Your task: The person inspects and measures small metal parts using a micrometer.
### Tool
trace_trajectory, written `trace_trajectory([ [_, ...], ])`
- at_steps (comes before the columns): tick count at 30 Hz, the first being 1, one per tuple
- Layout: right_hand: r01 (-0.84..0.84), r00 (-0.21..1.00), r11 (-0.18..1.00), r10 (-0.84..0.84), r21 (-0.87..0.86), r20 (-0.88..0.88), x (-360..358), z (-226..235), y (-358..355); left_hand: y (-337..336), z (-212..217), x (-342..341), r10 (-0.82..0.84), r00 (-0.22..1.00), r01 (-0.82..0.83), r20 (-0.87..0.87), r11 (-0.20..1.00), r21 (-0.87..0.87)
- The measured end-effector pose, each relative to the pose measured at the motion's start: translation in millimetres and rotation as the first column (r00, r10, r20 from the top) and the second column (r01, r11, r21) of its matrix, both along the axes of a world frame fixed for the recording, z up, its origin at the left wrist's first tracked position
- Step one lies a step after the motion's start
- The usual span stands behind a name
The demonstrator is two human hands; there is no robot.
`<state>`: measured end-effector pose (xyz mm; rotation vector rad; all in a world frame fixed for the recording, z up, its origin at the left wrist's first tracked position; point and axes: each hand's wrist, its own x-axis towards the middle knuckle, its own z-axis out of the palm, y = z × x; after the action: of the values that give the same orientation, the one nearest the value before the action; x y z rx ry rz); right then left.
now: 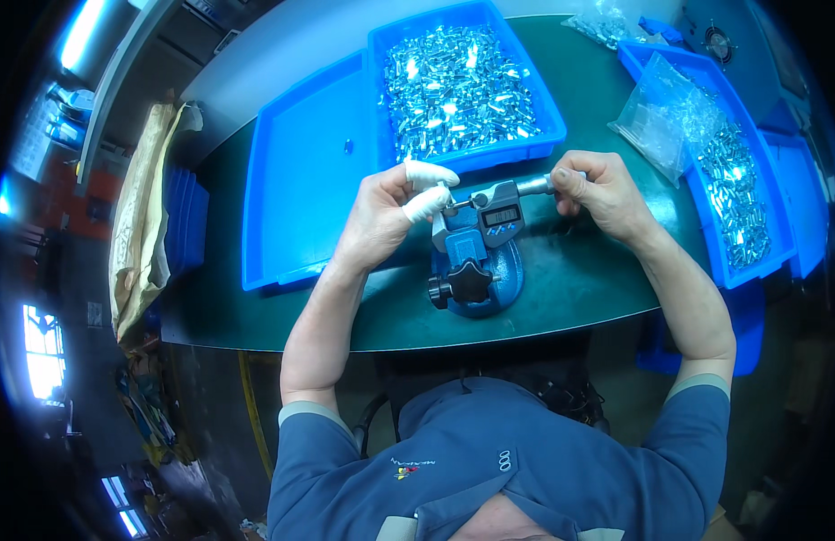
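A digital micrometer (501, 216) with a small display is clamped in a blue stand (503, 279) with a black knob, near the front of the green table. My left hand (381, 212) wears white finger covers on thumb and index finger. Those two fingertips come together at the micrometer's measuring gap; whatever small piece they pinch is too hidden to make out. On the other side, my right hand (602, 194) is closed round the end of the micrometer's silver thimble (534, 185).
Behind the micrometer stands a blue tray (554, 135) heaped with small shiny metal parts (458, 90). Left of it, another blue tray (296, 171) holds one small part (348, 146). A third tray (710, 239) on the right holds metal parts and a clear plastic bag (656, 117).
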<state>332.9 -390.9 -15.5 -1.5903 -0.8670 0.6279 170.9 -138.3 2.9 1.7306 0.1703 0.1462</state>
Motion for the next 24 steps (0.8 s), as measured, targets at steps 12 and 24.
trace_trajectory([
  [12, 0.002, 1.000, 0.999, -0.002, 0.044, -0.006, 2.2, -4.8, 0.3, 0.1, 0.9, -0.2, 0.000, 1.000, 0.000, 0.014, 0.999, 0.038],
  [24, -0.006, 0.999, 0.999, 0.007, 0.036, -0.043, -2.5, 4.4, 0.3, 42.0, 13.7, -0.1, 0.216, 0.941, -0.277, 0.262, 0.933, 0.228],
])
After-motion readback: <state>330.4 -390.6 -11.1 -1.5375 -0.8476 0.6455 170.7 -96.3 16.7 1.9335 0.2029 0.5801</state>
